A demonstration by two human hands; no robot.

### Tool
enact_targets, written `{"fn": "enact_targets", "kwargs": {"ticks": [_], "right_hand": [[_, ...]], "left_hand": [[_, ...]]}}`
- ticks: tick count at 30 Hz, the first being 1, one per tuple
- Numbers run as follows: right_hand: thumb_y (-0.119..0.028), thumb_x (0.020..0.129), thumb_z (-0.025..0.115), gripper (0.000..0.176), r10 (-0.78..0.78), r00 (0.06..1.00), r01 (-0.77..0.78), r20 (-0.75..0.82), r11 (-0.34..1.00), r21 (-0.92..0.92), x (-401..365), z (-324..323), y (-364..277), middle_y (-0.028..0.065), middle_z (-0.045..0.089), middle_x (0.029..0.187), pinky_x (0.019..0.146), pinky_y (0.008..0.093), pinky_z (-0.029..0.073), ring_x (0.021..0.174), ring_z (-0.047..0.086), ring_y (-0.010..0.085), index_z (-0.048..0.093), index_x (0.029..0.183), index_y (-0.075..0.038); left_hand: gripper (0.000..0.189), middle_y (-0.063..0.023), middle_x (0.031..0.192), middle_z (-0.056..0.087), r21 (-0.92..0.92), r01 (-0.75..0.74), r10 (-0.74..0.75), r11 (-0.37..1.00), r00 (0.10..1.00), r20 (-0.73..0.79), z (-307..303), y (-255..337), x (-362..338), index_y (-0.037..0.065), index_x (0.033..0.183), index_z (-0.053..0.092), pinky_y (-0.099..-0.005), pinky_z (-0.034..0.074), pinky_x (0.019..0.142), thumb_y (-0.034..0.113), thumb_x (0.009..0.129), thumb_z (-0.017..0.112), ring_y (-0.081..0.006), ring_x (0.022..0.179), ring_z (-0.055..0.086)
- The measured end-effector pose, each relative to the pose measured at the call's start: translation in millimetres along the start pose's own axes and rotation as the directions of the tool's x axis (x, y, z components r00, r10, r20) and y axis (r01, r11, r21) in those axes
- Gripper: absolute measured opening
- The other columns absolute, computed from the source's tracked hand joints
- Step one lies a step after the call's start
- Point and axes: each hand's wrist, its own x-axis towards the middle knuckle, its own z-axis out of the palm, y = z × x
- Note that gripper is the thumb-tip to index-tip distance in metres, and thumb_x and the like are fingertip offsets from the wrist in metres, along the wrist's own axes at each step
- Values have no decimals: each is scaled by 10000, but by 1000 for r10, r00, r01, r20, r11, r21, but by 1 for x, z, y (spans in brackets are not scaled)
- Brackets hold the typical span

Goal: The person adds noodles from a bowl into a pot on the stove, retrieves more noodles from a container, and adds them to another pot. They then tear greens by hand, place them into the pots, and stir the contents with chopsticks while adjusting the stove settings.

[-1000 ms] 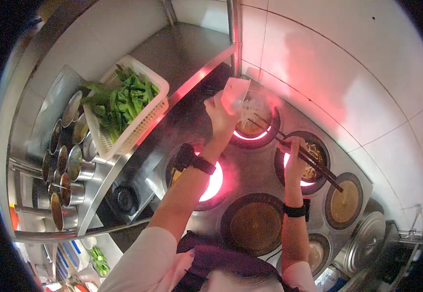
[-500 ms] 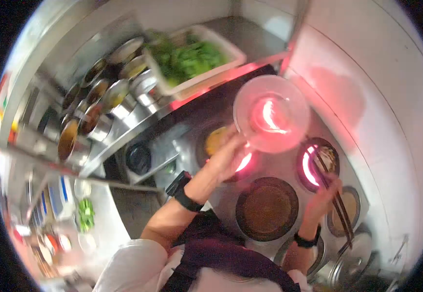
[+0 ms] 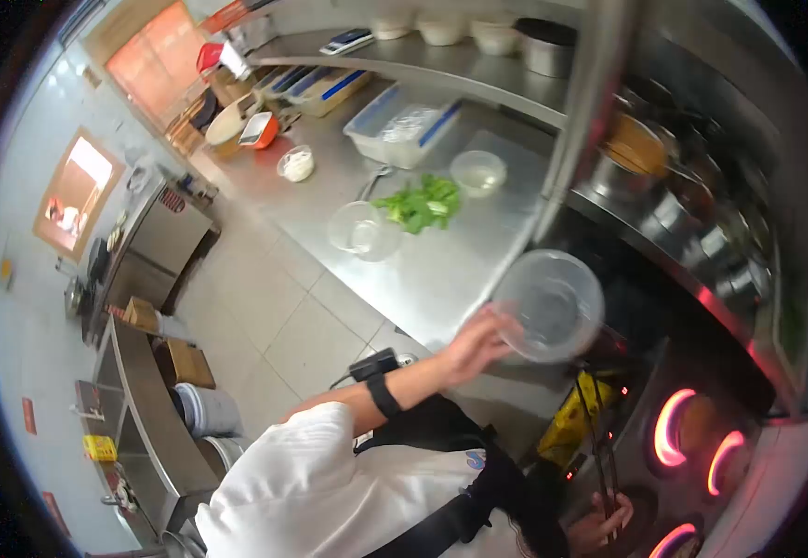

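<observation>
My left hand [image 3: 480, 346] grips the rim of a clear plastic bowl [image 3: 553, 305], which looks empty and hangs between the steel counter and the stove. Low in the view, my right hand [image 3: 601, 521] is closed around a pair of long dark chopsticks [image 3: 597, 437] that point upward, beside the glowing burners [image 3: 674, 428]. Green leaves [image 3: 423, 203] lie on the counter between two clear bowls, one at the front [image 3: 363, 231] and one behind to the right [image 3: 478, 174].
A plastic tub [image 3: 404, 123] and a small bowl of white food [image 3: 296, 164] stand on the steel counter [image 3: 330, 214]. Steel pots [image 3: 631, 158] line the shelf at right. A yellow package [image 3: 573, 417] is beside the stove. Tiled floor [image 3: 274, 316] lies at left.
The view has swung left from the stove toward the counter. My left hand still holds the bowl, now near the counter's edge; my right hand still holds the chopsticks by the stove.
</observation>
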Motion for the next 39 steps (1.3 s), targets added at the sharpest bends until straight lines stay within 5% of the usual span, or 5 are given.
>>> {"fn": "enact_targets", "kwargs": {"ticks": [9, 15, 23, 34, 39], "right_hand": [[-218, 892, 350, 256, 241, 945, -231, 221, 970, -71, -81, 225, 50, 104, 483, 851, 639, 243, 438, 762, 505, 158, 451, 941, 12], [-234, 880, 389, 232, 267, 919, -235, 290, 962, -141, -120, 333, 39, 95, 498, 788, 614, 224, 409, 635, 486, 137, 460, 877, -13], [-227, 882, 383, 229, 270, 914, -230, 303, 960, -162, -135, 370, 32, 105, 499, 798, 591, 228, 397, 674, 478, 133, 453, 887, -9], [-283, 879, 417, 269, 282, 957, -261, 69, 940, -221, -143, 358, 48, 92, 507, 728, 640, 292, 447, 597, 490, 157, 464, 865, -19], [-129, 853, 424, 141, 187, 901, 38, 391, 864, -501, -117, 368, 145, 107, 461, 899, 722, 285, 395, 833, 476, 209, 503, 884, -17]], "left_hand": [[472, -88, 1105, 441, 225, -308, 379, 924, 809, -449, -207, 239, -45, 76, 1230, 289, -350, 359, 893, 184, 818, 492, -188, 1058, 419], [758, -179, 1289, 245, 386, 33, 273, 922, 651, -708, -300, 295, -38, 11, 1277, 171, -439, 236, 967, 397, 759, 569, -277, 1216, 223], [814, -139, 1293, 259, 313, 96, 181, 945, 644, -744, -371, 349, -12, 25, 1290, 154, -452, 251, 939, 417, 726, 591, -268, 1197, 241], [534, -152, 1176, 412, 387, 266, 99, 883, 700, -707, -388, 340, 17, 86, 1242, 299, -381, 464, 757, -26, 740, 444, -270, 1029, 454], [493, -145, 1167, 437, 524, 189, 166, 830, 815, -556, -385, 363, 36, 53, 1217, 337, -373, 470, 721, -35, 737, 414, -256, 1029, 459]]}}
